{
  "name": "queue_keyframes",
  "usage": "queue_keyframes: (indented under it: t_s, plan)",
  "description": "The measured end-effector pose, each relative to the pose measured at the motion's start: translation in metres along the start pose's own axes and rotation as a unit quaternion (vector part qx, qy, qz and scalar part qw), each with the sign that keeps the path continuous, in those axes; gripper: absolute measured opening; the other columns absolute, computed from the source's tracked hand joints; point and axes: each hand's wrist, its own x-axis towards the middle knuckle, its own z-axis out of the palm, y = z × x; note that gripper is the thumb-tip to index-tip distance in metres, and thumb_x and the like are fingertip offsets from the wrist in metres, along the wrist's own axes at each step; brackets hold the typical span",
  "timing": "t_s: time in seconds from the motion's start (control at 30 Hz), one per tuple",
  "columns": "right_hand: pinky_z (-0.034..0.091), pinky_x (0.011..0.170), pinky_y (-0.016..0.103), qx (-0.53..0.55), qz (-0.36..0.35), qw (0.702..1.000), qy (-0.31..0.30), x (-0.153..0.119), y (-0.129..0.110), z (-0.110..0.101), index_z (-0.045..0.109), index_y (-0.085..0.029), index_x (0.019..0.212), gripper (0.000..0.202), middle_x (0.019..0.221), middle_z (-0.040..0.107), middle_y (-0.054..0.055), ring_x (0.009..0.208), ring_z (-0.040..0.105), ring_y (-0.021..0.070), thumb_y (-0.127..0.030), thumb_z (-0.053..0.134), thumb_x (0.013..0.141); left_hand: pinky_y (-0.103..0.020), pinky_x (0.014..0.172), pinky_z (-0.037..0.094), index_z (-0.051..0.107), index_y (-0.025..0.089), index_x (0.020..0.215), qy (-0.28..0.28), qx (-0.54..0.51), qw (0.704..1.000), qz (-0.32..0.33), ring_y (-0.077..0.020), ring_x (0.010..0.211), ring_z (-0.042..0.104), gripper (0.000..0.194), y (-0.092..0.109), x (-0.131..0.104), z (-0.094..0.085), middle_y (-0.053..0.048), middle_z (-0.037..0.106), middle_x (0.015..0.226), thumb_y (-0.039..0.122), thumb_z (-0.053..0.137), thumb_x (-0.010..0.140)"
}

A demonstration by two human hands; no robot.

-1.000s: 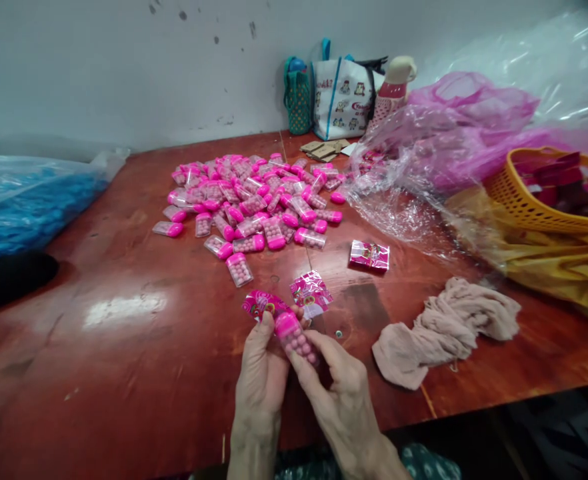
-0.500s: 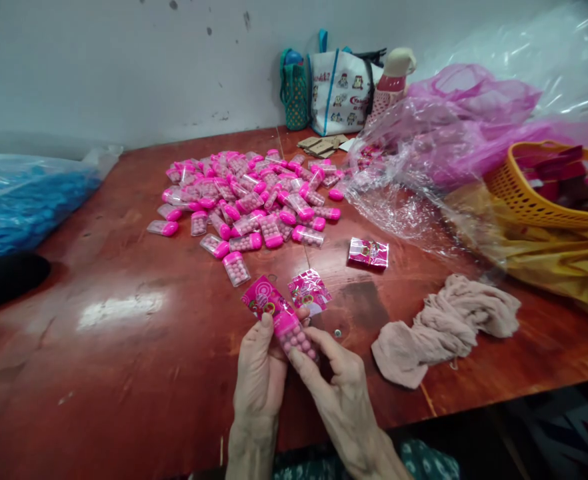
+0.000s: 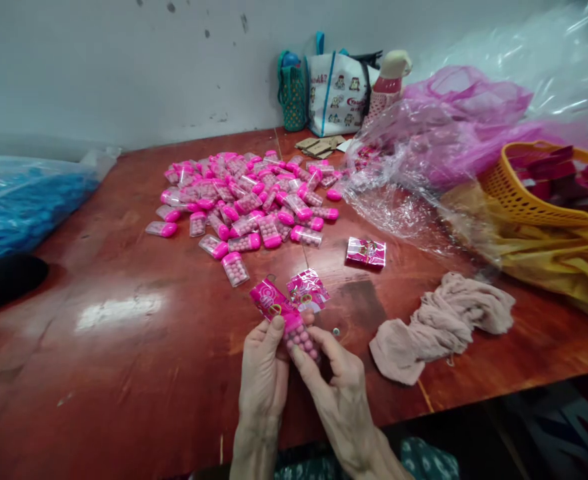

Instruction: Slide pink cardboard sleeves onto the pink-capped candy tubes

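Close to the table's front edge, my right hand pinches the lower end of a clear candy container filled with pink balls. A pink printed wrapper sleeve overlaps the container's cap end and sticks out beyond it. My left hand grips the sleeve and container from the left, its thumb on the print. I cannot tell how far the sleeve reaches around the container. Just behind my fingers lies a flat stack of similar printed wrappers, and a thicker wrapper bundle sits to its right.
A heap of pink-capped candy containers covers the table's back middle. At right lie a crumpled beige cloth, clear plastic film and a yellow basket. A bag of blue items is at left. Bags and bottles stand along the wall.
The sleeve's free end has shifted slightly right, and my left hand has moved a little right with it. My right hand keeps its pinch on the container. The view has shifted slightly.
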Motion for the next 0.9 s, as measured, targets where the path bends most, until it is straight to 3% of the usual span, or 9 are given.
queue_keyframes:
  t_s: [0.17, 0.27, 0.43, 0.57, 0.67, 0.8, 0.9]
  plan:
    - [0.046, 0.066, 0.023, 0.104, 0.062, 0.992, -0.042, 0.005, -0.002, -0.003, 0.060, -0.018, 0.093, 0.017, 0.081, 0.065, 0.003, 0.073, 0.060, 0.0159, -0.029, 0.054, 0.082, -0.032, 0.061, 0.053, 0.069, 0.008, 0.082, -0.021, -0.024, 0.999, -0.031, -0.0221, 0.069, 0.065, 0.030, -0.005, 0.000, -0.002, -0.012, 0.069, 0.077, 0.036, 0.063, 0.072]
    - [0.047, 0.066, 0.024, 0.167, 0.086, 0.980, -0.059, 0.007, -0.003, -0.003, 0.060, -0.017, 0.090, 0.018, 0.080, 0.065, 0.004, 0.073, 0.059, 0.0161, -0.031, 0.053, 0.082, -0.031, 0.064, 0.053, 0.069, 0.009, 0.083, -0.025, -0.014, 0.999, -0.015, -0.0210, 0.072, 0.064, 0.026, -0.005, 0.000, -0.004, -0.011, 0.069, 0.076, 0.032, 0.062, 0.074]
    - [0.048, 0.067, 0.026, 0.142, 0.086, 0.986, -0.011, 0.006, 0.004, -0.001, 0.060, -0.018, 0.094, 0.019, 0.077, 0.063, 0.002, 0.071, 0.059, 0.0158, -0.030, 0.057, 0.080, -0.026, 0.066, 0.051, 0.069, 0.013, 0.078, -0.013, 0.029, 0.999, 0.028, -0.0156, 0.067, 0.063, 0.012, -0.009, -0.003, 0.001, -0.005, 0.069, 0.068, 0.019, 0.067, 0.069]
    - [0.048, 0.066, 0.024, 0.175, 0.092, 0.980, -0.001, 0.007, 0.007, -0.001, 0.060, -0.018, 0.092, 0.018, 0.075, 0.062, 0.002, 0.070, 0.059, 0.0149, -0.030, 0.059, 0.078, -0.023, 0.064, 0.049, 0.070, 0.013, 0.075, -0.028, 0.051, 0.998, 0.033, -0.0125, 0.062, 0.061, 0.009, -0.011, -0.004, 0.005, -0.003, 0.067, 0.065, 0.019, 0.068, 0.068]
    - [0.048, 0.065, 0.023, 0.231, 0.115, 0.966, -0.010, 0.008, 0.006, -0.001, 0.058, -0.019, 0.092, 0.022, 0.076, 0.064, 0.000, 0.068, 0.059, 0.0130, -0.026, 0.066, 0.072, -0.019, 0.060, 0.048, 0.070, 0.013, 0.074, -0.027, 0.036, 0.999, 0.028, -0.0102, 0.060, 0.060, 0.010, -0.009, -0.004, 0.004, -0.003, 0.067, 0.065, 0.022, 0.066, 0.071]
    - [0.047, 0.061, 0.021, 0.238, 0.130, 0.963, -0.005, 0.008, 0.005, -0.001, 0.054, -0.021, 0.092, 0.036, 0.062, 0.061, -0.006, 0.060, 0.057, 0.0110, -0.019, 0.074, 0.062, -0.013, 0.055, 0.045, 0.070, 0.013, 0.073, -0.022, 0.013, 1.000, 0.009, -0.0068, 0.058, 0.057, 0.011, -0.007, -0.006, 0.003, -0.003, 0.065, 0.064, 0.022, 0.065, 0.071]
    - [0.045, 0.055, 0.018, 0.254, 0.137, 0.957, 0.010, 0.010, 0.005, -0.002, 0.051, -0.021, 0.085, 0.032, 0.060, 0.061, -0.007, 0.055, 0.056, 0.0088, -0.016, 0.073, 0.062, -0.012, 0.051, 0.042, 0.069, 0.013, 0.070, -0.040, 0.018, 0.999, -0.015, -0.0055, 0.055, 0.054, 0.008, -0.009, -0.008, 0.004, -0.001, 0.063, 0.061, 0.021, 0.067, 0.069]
